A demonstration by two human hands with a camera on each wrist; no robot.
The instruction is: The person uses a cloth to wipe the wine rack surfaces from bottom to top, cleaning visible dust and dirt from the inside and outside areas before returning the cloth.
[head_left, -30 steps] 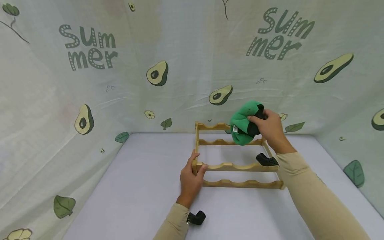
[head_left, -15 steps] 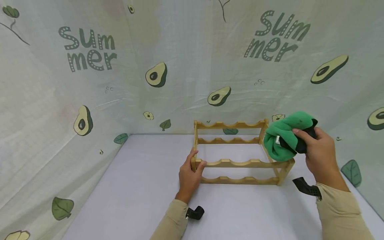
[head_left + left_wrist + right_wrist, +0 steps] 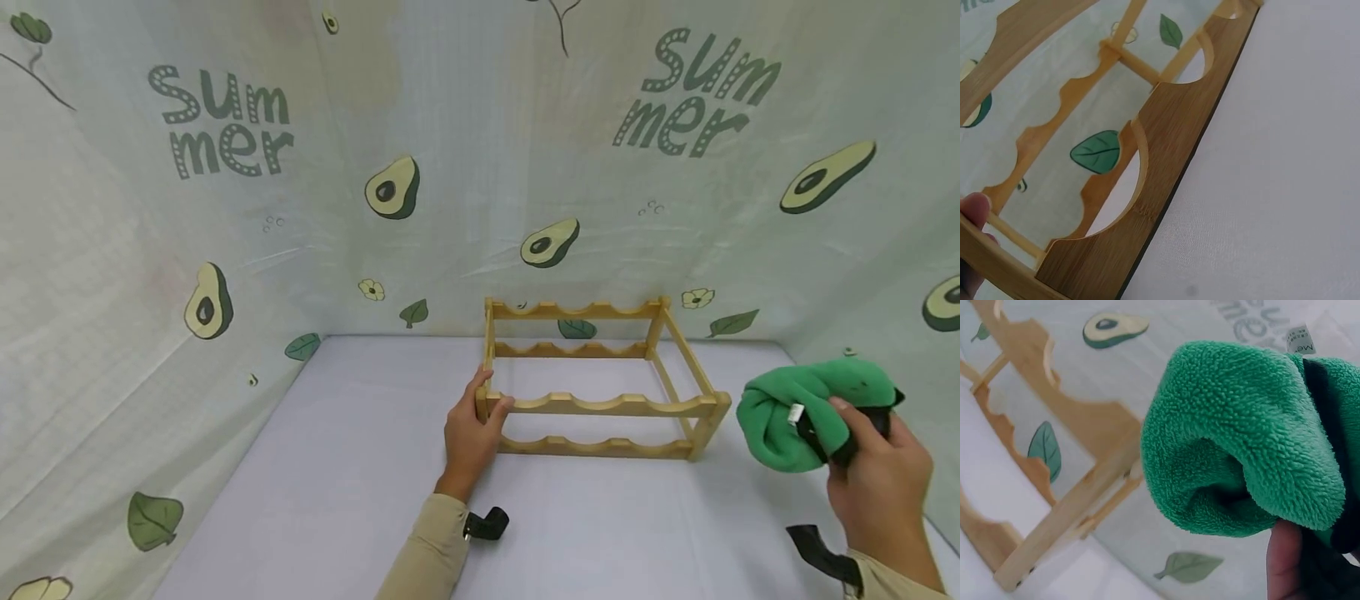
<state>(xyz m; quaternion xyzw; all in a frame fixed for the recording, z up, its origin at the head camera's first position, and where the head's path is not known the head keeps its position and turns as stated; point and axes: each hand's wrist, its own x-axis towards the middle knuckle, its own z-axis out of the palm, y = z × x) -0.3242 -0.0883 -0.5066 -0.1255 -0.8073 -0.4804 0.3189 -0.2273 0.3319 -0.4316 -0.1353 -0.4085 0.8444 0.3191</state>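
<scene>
A two-tier wooden rack (image 3: pixel 611 406) with scalloped bars stands on the table. At its front left corner my left hand (image 3: pixel 471 433) grips the upper end, thumb in front and fingers along the side. In the left wrist view a bit of the hand's fingers (image 3: pixel 975 209) shows behind the wood. Off the rack's right side, my right hand (image 3: pixel 885 479) holds up a bunched green terry cloth (image 3: pixel 787 417) with black parts and a small white tag. Its looped pile and folded-in hollow show in the right wrist view, where the cloth (image 3: pixel 1222 406) covers most of the fingers.
The white table (image 3: pixel 322 500) runs back to a hanging fabric backdrop (image 3: pixel 465 125) printed with avocados and leaves. Black cameras are strapped at the left wrist (image 3: pixel 487 523) and right wrist (image 3: pixel 825 554).
My right hand has carried the green cloth from above the back of the rack rightward and down, beyond the rack's right side. My left hand stays on the rack's corner.
</scene>
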